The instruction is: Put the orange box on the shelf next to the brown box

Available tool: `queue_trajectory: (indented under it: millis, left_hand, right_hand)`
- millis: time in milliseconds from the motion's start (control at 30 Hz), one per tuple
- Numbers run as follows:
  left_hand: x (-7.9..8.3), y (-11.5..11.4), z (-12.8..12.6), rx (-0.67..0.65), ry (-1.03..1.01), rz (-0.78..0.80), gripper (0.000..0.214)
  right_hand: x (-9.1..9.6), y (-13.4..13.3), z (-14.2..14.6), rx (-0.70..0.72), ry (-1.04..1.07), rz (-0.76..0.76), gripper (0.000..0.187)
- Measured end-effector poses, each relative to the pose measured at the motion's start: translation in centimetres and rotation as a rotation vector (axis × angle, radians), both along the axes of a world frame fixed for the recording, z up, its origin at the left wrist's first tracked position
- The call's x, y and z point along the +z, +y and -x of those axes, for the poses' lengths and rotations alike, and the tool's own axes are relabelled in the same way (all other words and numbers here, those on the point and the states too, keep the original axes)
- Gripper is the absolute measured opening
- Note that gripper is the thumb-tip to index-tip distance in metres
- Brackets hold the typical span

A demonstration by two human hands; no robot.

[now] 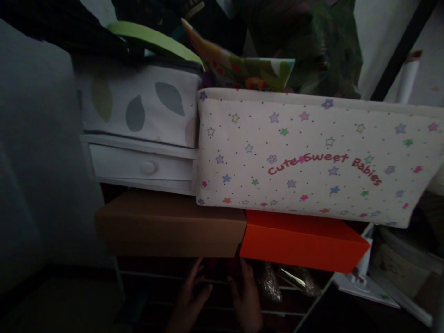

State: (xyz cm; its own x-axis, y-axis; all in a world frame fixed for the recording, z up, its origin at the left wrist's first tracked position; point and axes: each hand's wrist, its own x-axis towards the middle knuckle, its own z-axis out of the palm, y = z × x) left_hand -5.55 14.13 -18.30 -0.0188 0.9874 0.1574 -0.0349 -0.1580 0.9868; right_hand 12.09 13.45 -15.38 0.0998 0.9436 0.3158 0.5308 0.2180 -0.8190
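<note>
My left hand (190, 296) and my right hand (247, 296) reach into a dark shelf space under a brown cardboard box (169, 222) and an orange box (301, 243). Both hands close around a dark object (218, 280) between them; what it is cannot be made out in the gloom. My left fingers curl at its left side, my right fingers at its right side. Just right of my right hand lie glittery items (270, 282) and something gold and shiny (298, 280).
Above the boxes sit a white fabric bin (312, 157) printed with stars and "Cute Sweet Babies", a small white drawer (142, 166), and a leaf-print fabric box (138, 104). Books or papers (367, 286) lie at lower right. A grey wall (34, 162) is at left.
</note>
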Motion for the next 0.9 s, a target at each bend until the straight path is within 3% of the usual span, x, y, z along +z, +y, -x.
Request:
queue_trajectory:
  millis: [167, 267, 400, 533, 733, 900]
  left_hand:
    - [1.8, -0.9, 0.1, 0.238, 0.424, -0.307, 0.047]
    - [2.8, -1.7, -0.1, 0.294, 0.56, -0.391, 0.042]
    - [2.4, -2.8, -1.9, 0.16, 0.585, -0.404, 0.029]
    - [1.7, -3.6, -4.8, 0.003, 0.514, -0.335, 0.029]
    - [1.7, -3.8, -7.3, -0.149, 0.444, -0.298, 0.042]
    - [1.5, -3.3, -8.6, -0.282, 0.42, -0.301, 0.069]
  right_hand:
    - [2.5, -0.5, -4.3, -0.254, -0.193, -0.094, 0.051]
    - [3.7, -0.7, -7.8, -0.326, -0.243, -0.041, 0.049]
    - [3.5, -1.6, -10.3, -0.242, -0.291, 0.131, 0.055]
    - [1.7, -1.9, -10.9, -0.232, -0.194, 0.234, 0.081]
    - [-1.8, -0.8, -12.0, -0.219, 0.1, 0.136, 0.079]
    - [-1.5, -0.4, -10.9, -0.311, 0.139, 0.03, 0.063]
